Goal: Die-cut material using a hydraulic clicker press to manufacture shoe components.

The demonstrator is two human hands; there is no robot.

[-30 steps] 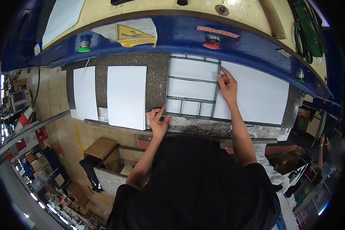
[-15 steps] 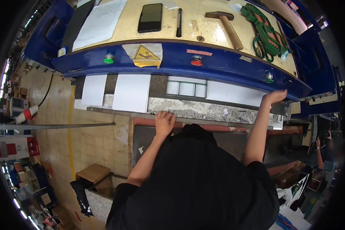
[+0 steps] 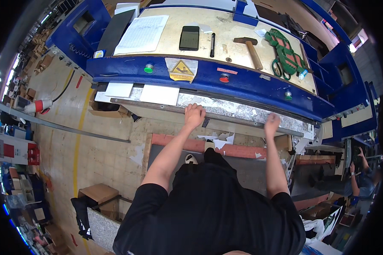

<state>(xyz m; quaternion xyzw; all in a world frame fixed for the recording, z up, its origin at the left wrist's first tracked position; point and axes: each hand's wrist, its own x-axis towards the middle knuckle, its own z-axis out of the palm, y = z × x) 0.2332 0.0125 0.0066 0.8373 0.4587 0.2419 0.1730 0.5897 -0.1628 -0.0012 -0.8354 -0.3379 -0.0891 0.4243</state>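
Note:
My left hand (image 3: 194, 116) rests on the front edge of the machine's speckled, worn bed (image 3: 232, 107). Its fingers are loosely bent over the edge with nothing visible in them. Farther right, my right hand (image 3: 272, 124) is over the same edge, its fingers smeared by motion. Two white sheets, one at the far left (image 3: 119, 90) and one nearer my left hand (image 3: 159, 94), stick out from under the blue beam (image 3: 251, 83). On that beam are a green button (image 3: 148, 68), a red button (image 3: 224, 78) and another green button (image 3: 288, 95). The space under the beam is hidden.
On the machine top lie a phone (image 3: 189, 38), a marker pen (image 3: 212, 45), a hammer (image 3: 252, 52), green-handled scissors (image 3: 281, 69) and a paper form (image 3: 142, 35). White scraps (image 3: 220, 140) lie below the bed. A cardboard box (image 3: 98, 193) stands behind at left. Another person (image 3: 361, 182) is at far right.
My right hand has left the beam's right end and come down to the bed's edge. The green frame and long white sheet under the beam no longer show. The view has shifted back.

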